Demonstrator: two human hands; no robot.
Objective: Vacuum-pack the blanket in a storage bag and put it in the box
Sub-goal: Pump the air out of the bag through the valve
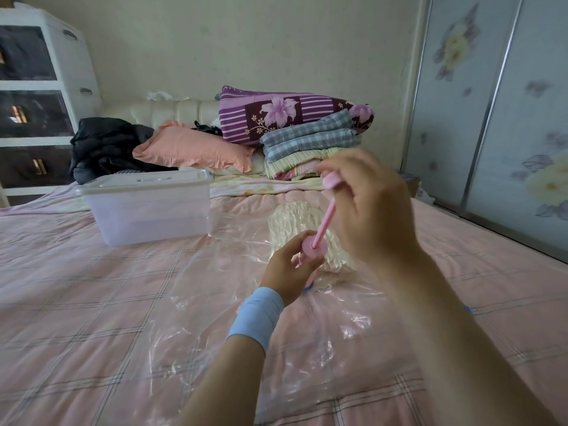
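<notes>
I count one pink plastic hand pump (319,230): my left hand (290,264) grips its round barrel, my right hand (373,204) clasps the raised plunger handle. One crinkled cream blanket (290,224) lies inside one glossy clear plastic storage bag (233,302) on the bed; one lidded translucent box (147,206) sits beside it.

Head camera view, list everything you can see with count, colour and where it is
hand pump: one, pink, held in both hands above the bag
storage bag: one, clear, flat on the bed
blanket: one, cream, shrunk inside the bag
storage box: one, translucent, lid on, left on the bed
pillow: one, peach, behind the box
folded bedding: one stack, purple floral on checks, by the headboard
drawer unit: one, white, far left
left hand: gripping the pump barrel
right hand: fingers on the plunger handle
</notes>
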